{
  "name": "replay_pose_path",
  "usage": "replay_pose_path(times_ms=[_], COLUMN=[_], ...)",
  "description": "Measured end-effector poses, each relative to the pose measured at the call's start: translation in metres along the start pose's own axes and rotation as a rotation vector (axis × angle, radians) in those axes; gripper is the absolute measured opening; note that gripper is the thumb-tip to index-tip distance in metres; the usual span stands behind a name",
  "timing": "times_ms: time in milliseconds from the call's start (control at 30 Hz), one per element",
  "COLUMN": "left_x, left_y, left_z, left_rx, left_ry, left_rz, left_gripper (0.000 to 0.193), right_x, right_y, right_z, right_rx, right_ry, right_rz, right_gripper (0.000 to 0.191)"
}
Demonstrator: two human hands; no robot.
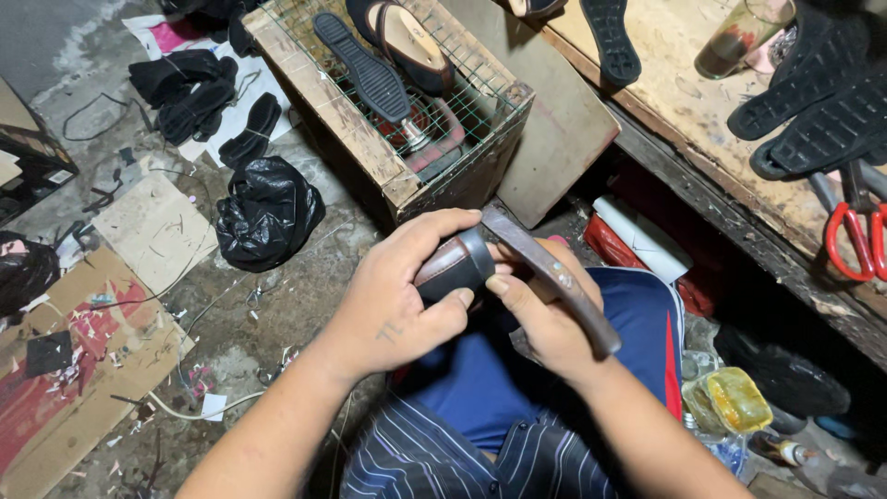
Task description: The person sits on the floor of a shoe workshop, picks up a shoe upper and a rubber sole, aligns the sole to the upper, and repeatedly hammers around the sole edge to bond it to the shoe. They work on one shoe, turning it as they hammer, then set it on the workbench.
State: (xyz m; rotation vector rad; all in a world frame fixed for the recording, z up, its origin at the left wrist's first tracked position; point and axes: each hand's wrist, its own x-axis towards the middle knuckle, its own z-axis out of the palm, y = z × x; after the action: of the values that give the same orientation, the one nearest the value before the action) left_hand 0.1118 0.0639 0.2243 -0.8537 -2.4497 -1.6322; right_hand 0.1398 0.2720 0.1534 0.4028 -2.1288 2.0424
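My left hand (393, 296) is wrapped around a small dark shoe part (453, 265) with a brown band, held over my lap at frame centre. My right hand (545, 319) grips a long flat tool with a worn wooden handle (554, 277), its upper end resting against the shoe part. Both hands touch at the thumbs. The tool's working tip is hidden behind the shoe part and my fingers.
A wooden crate with a wire mesh top (397, 111) holds a black sole (365, 69) and a tan sandal (411, 42). The workbench (702, 111) at right carries black soles, red-handled scissors (855, 236) and a glass (739, 37). Black bag (268, 212) and cardboard (83, 370) lie on the floor.
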Motion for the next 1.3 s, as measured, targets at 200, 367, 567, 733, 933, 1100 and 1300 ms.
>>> replay_pose_path(times_ms=[200,367,567,733,933,1100,1300], left_x=[0.003,0.002,0.011,0.012,0.017,0.019,0.023], left_y=[-0.006,-0.005,-0.007,-0.002,0.006,0.011,0.019], left_z=[-0.006,-0.002,-0.013,-0.013,-0.004,0.002,0.01], left_rx=[-0.035,0.019,0.034,-0.007,0.024,0.105,0.148], left_ry=[-0.003,0.008,-0.026,-0.102,-0.134,-0.13,-0.15], left_rz=[-0.082,-0.013,-0.069,0.013,0.1,0.243,0.229], left_gripper=[0.064,0.063,0.062,0.058,0.055,0.053,0.052], right_x=[0.003,-0.003,-0.004,-0.013,0.008,0.011,0.018], right_y=[-0.012,0.002,-0.01,-0.057,-0.069,-0.087,-0.108], right_z=[-0.002,0.004,-0.002,-0.035,-0.048,-0.055,-0.057], right_rx=[0.089,-0.029,-0.217,-0.411,-0.71,-0.789,-0.916], right_ry=[-0.041,0.049,0.077,-0.152,-0.22,-0.399,-0.531], right_rz=[0.044,0.107,0.118,-0.215,-0.514,-0.574,-0.544], right_gripper=[0.04,0.036,0.025,0.014,0.019,0.022,0.025])
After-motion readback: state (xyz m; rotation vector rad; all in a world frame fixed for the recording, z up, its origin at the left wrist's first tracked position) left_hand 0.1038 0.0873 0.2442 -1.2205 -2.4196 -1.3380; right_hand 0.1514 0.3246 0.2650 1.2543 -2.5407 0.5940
